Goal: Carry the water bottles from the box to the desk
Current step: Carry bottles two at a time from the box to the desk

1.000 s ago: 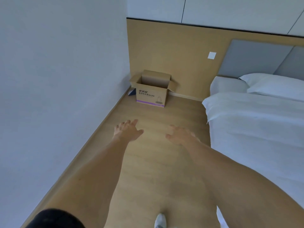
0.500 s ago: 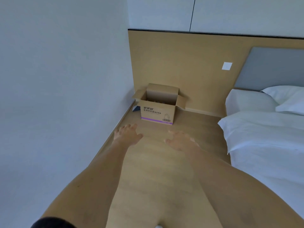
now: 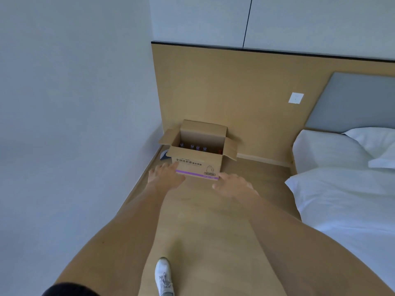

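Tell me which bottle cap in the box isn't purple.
The red cap at the far right of the row in the box; the other caps visible look purple.

The box [image 3: 197,159] has drawn much nearer (bottle caps [image 3: 197,148] now show inside); a white shoe [image 3: 163,276] has stepped forward.

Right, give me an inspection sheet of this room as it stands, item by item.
Surface: wooden floor, bare where visible; no desk in view.
Job's things: open cardboard box in the corner, flaps up; bottle caps showing inside.
Clutter: small dark object between box and wall, unclear what.
Grips: left hand and right hand both open, holding nothing, reaching toward the box.
Cables: nothing seen.
Surroundings: bed with white bedding at right; wall switch; white shoe below.
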A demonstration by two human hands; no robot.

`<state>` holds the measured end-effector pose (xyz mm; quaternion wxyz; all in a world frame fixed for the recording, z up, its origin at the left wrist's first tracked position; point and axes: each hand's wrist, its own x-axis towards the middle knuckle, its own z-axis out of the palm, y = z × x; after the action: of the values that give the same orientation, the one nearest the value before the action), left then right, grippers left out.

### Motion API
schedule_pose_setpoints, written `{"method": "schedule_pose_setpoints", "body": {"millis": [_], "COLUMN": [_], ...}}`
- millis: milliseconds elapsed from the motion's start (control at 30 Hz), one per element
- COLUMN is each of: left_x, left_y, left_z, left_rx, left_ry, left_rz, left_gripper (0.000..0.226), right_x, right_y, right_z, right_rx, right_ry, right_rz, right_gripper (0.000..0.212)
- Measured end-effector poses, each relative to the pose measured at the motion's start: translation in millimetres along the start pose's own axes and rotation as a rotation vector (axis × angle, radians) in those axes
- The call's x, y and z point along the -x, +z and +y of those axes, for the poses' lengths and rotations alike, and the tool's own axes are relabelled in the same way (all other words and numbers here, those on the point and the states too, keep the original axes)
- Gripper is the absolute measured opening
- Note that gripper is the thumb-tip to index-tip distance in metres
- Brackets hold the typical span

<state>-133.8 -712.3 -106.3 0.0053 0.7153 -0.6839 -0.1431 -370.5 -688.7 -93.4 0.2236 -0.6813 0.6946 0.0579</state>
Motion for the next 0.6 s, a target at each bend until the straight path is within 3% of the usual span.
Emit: {"method": "schedule_pose_setpoints", "body": {"millis": [400, 600], "left_x": [-262.6, -375.9], "left_y": [-34.3, -54.8], "left_z": [-1.1, -30.2], "left_rx": [0.014, 0.032], "left_ry": [0.162, 0.145], "left_rz": [-0.064, -0.085], "left_gripper": [0.063, 0.063], "right_x": [-205.0, -290.5], "right_y": [-85.2, -117.8], "right_z": [-31.3, -55.8], "right_rx": [-0.013, -0.042], "right_ry": [0.158, 0.192], "right_rz": [0.006, 0.011], "right_gripper": [0.067, 0.069]}}
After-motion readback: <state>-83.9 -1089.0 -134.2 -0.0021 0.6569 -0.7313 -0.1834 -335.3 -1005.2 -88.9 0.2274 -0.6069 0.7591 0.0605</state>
